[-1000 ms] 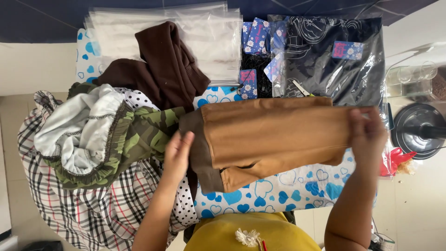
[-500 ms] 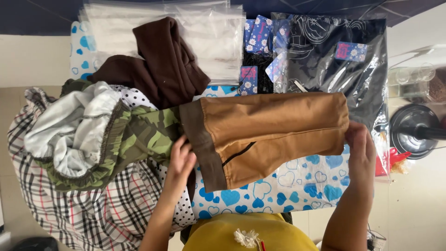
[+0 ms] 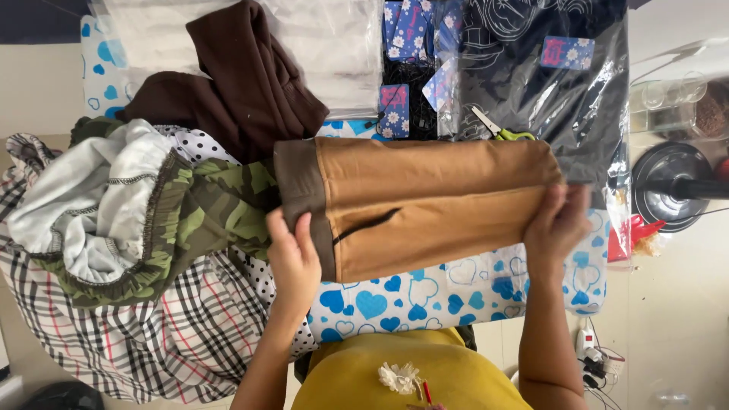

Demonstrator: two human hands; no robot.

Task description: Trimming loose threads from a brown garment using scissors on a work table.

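Nearest the camera, a yellow top (image 3: 402,380) with a small cream fabric flower (image 3: 400,376) pinned at its front. Just beyond, a white table cover with blue hearts (image 3: 425,300), spread flat. On the cover, folded tan trousers (image 3: 425,205) with a dark brown waistband (image 3: 300,190), lying lengthwise across the middle. Left hand (image 3: 295,258) closed on the waistband end, thumb on top, fingers tucked underneath. Right hand (image 3: 558,224) pinched shut on the opposite end of the tan trousers, fingers curled over the fold. Beside the left hand, a heap of loose clothes: a camouflage garment with pale grey lining (image 3: 144,212), a white piece with black polka dots (image 3: 266,281), and a plaid cloth in black, white and red (image 3: 152,342) hanging over the table edge. Farther back, a dark brown garment (image 3: 243,91) draped partly over a stack of clear plastic bags (image 3: 334,53); whether anything is inside those bags, impossible to tell. Next to the stack, blue flowered tags (image 3: 406,30) on a tangle of black strings. To the right of those, one clear bag holding a folded black printed garment (image 3: 547,83), a blue and pink tag inside it. Green-handled scissors (image 3: 497,130) on that bag's near edge, just beyond the trousers. Off the table to the far right, a round black stand base (image 3: 672,186).
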